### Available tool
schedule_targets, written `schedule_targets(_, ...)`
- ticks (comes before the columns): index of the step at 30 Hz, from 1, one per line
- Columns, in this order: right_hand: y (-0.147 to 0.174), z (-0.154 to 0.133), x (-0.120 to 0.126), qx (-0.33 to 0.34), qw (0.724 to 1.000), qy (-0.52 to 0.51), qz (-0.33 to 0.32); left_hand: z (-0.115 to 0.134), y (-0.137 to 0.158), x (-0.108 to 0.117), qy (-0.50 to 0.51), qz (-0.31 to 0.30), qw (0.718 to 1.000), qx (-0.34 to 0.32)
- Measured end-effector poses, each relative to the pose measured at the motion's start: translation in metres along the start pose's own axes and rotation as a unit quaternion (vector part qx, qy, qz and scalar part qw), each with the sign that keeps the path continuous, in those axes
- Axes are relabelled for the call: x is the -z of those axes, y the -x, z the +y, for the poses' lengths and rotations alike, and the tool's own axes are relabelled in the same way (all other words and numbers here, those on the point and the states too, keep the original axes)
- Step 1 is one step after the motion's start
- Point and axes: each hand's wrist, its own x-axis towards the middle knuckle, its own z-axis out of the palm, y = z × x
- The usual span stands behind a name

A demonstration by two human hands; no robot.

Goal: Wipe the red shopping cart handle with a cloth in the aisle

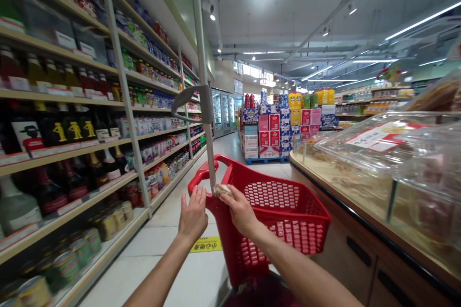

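Observation:
A red plastic shopping cart (pixel 288 216) with lattice sides stands in front of me. From its near end rises a tall grey metal pole (pixel 199 24) that carries a grey plastic clip with a loop (pixel 194 104). My right hand (pixel 242 208) grips a small crumpled whitish cloth (pixel 222 191) at the pole's foot, against the cart's top edge. With fingers stretched out, my left hand (pixel 193 216) lies against the near side of the red handle (pixel 197 177); nothing shows in it. My left palm is hidden.
Shelves of bottles and cans (pixel 70 139) line the left side. At right runs a counter (pixel 345 230) with clear plastic covers. Stacked drink cartons (pixel 268 134) on a blue pallet (pixel 266 159) stand ahead. A yellow floor sign (pixel 207 244) lies on the pale tiles.

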Motion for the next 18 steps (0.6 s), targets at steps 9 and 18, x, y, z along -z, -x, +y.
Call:
schedule_targets(9,-0.113,-0.01,0.016,0.153,0.952,0.26,-0.057,-0.002,0.006,0.003,-0.009,-0.014,1.0,-0.018)
schedule_targets(18,-0.124,-0.022,0.024,0.161,0.948,0.265,-0.075,0.0,0.009,0.004,-0.004,-0.023,1.0,-0.012)
